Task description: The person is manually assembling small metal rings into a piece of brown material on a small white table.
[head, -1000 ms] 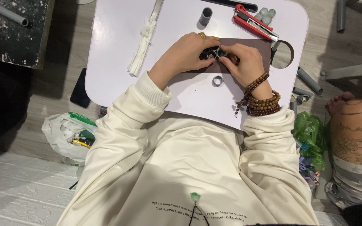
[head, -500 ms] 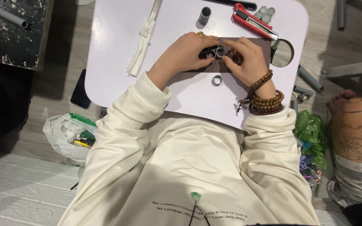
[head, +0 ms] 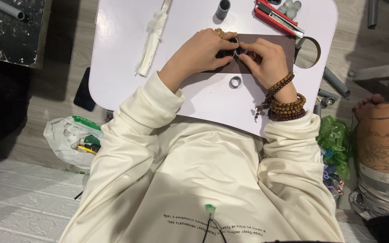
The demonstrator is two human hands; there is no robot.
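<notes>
My left hand (head: pixel 203 51) and my right hand (head: pixel 262 58) meet over a brown sheet (head: pixel 275 45) on a small white lap table (head: pixel 122 40). Together their fingertips pinch a small dark ring-shaped piece (head: pixel 236 50); its exact form is hidden by the fingers. A gold ring sits on my left hand, and wooden bead bracelets (head: pixel 287 105) wrap my right wrist. A short grey pipe ring (head: pixel 235 82) lies loose on the table just below the hands.
A grey pipe stub (head: pixel 223 9), a red utility knife (head: pixel 278 18) and a white wrapped stick (head: pixel 151 38) lie on the table. Grey pipes (head: pixel 336 82) and bags (head: pixel 75 137) are on the floor. Another person's tattooed leg (head: pixel 383 135) is at right.
Both hands have shifted slightly, still working the small dark piece between the fingertips. The grey ring has not moved.
</notes>
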